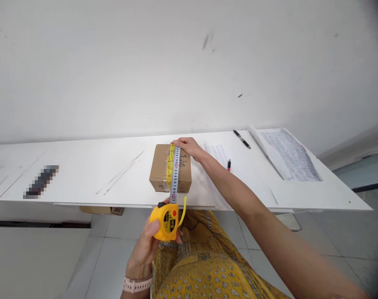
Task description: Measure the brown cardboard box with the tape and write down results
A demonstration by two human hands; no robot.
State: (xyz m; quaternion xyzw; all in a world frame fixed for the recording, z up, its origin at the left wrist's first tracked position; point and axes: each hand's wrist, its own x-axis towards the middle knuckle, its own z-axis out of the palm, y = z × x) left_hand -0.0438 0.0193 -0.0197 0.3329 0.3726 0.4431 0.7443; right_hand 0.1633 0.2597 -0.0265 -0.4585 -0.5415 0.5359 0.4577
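A small brown cardboard box with yellow printed tape and handwriting on top sits near the front edge of the white table. My left hand is closed around a yellow tape measure in front of the table edge, its yellow strap hanging loose. The silver blade runs out from the case across the box top to the far edge. There my right hand pinches the end of the blade against the box; part of the fingertips is hidden.
Right of the box lie written paper sheets, a red-tipped pen, a black pen and a sheet dense with writing. A blurred-out dark object lies far left. The wall stands directly behind the table.
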